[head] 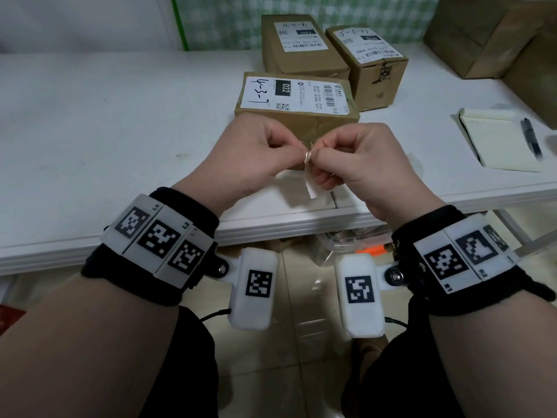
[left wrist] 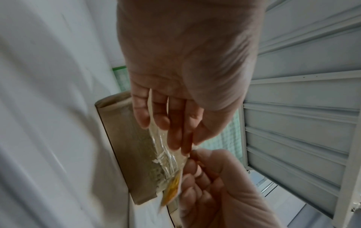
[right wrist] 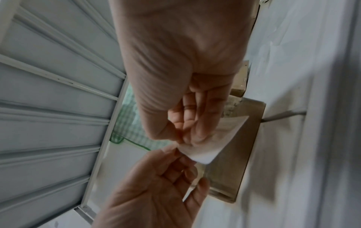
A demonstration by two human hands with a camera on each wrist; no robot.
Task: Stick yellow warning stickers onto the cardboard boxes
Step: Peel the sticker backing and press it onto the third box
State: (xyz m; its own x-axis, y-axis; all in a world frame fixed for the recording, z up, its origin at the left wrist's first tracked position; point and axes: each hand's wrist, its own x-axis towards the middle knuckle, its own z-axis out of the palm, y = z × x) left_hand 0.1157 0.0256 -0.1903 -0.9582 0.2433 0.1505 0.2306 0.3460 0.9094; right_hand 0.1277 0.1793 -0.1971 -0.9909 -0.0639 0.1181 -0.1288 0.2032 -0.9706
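My left hand and right hand meet above the table's front edge and both pinch the top of a small yellow sticker. Its white backing hangs below the right fingers. The right wrist view shows the right hand holding this white paper, with the left thumb and forefinger at its corner. Just behind the hands lies the nearest cardboard box, marked "4-3-7". Two more boxes, one at the far left and one at the far right, stand further back.
A white table carries everything. At the right lie a notepad and a black pen. Large cardboard boxes fill the back right corner. A tiled floor shows under the table edge.
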